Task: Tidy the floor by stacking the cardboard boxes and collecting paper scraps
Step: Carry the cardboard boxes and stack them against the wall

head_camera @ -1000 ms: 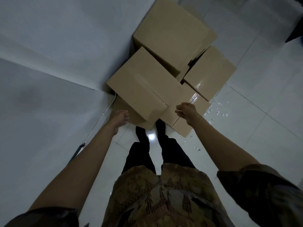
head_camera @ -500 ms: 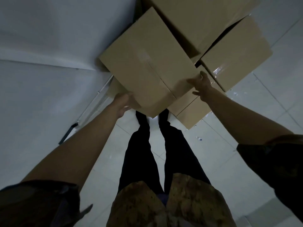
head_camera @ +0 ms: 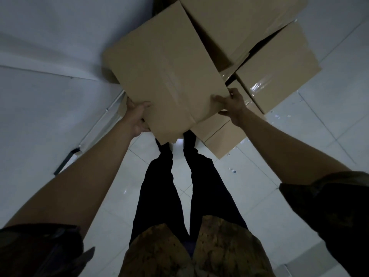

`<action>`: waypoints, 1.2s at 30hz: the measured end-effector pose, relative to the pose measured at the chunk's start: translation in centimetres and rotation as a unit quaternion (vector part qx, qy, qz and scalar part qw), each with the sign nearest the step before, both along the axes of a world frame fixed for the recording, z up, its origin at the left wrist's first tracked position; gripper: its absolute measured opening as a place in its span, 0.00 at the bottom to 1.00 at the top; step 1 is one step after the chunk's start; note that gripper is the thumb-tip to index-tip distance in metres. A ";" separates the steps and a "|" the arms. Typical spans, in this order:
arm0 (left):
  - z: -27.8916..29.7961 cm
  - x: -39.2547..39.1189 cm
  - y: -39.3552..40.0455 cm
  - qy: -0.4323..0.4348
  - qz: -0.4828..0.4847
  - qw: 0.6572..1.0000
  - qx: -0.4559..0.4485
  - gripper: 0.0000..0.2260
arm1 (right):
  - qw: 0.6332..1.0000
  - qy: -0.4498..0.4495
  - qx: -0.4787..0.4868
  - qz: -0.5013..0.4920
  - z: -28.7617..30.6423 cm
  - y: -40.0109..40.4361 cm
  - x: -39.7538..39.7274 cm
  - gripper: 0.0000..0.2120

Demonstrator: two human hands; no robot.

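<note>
Here the person is standing on the tiled floor and holding a cardboard box up in front of the legs. The left hand is gripping the box at its near left edge, thumb lying on the top face and fingers curling underneath. The right hand is grasping the near right corner, thumb on top and fingers wrapping the edge. Behind the held box a large box is lying, partly covered by it. To the right of the held box a taped box is sitting on the floor, with a shine on its tape. Below the held box, a flat box is lying on the tiles. Small paper scraps are lying scattered on the floor to the right of the held box. A white wall is standing to the left of the held box.
</note>
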State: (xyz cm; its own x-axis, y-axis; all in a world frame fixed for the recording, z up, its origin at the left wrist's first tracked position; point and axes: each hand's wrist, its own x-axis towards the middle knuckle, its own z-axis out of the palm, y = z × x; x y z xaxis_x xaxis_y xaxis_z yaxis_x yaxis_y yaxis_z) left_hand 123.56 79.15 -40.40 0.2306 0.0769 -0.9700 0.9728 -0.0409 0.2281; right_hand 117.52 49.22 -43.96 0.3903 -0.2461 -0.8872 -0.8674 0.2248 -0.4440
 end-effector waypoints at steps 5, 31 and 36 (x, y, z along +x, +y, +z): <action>1.7 -1.9 1.5 -0.042 0.002 0.999 0.021 0.36 | 0.999 -0.006 -0.030 0.033 3.3 0.3 -0.5 0.30; 11.5 -18.3 5.0 -0.181 0.111 0.976 -0.054 0.42 | 0.989 -0.008 0.011 0.145 17.7 3.9 -11.5 0.25; 11.6 -23.5 8.0 -0.181 0.136 0.972 -0.066 0.45 | 0.985 -0.018 0.013 0.170 18.3 6.6 -14.7 0.19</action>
